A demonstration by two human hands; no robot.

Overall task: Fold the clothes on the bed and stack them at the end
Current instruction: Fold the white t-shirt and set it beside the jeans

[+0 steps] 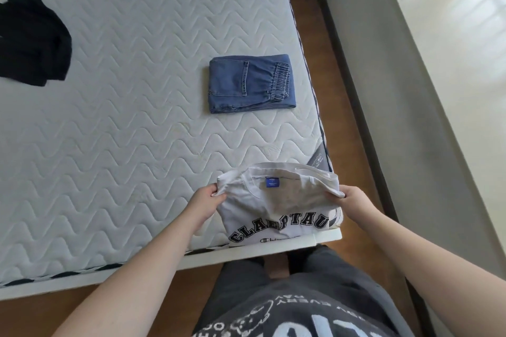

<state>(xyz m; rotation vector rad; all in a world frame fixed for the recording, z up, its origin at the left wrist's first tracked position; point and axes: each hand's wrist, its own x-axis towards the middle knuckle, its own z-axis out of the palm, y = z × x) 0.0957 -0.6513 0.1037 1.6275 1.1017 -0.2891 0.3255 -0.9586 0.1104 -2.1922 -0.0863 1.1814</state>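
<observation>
Both hands grip the white sweatshirt (pixel 276 216): left hand (pixel 204 201) and right hand (pixel 353 200) pinch its folded edge; I should lower it level, keeping corners aligned.

Mattress (pixel 123 90): pale quilted fabric, stitched zigzag ridges, matt. Folded jeans (pixel 250 83): blue denim, coarse weave, visible seams, gathered elastic waistband. White T-shirt (pixel 276 208): soft matt cotton-like knit, black printed letters, blue woven neck label. Black garment (pixel 32 38): dark matt cloth. Floor (pixel 347 128): brown wood, slight sheen. Wall (pixel 465 22): glossy, reflecting window light.
</observation>
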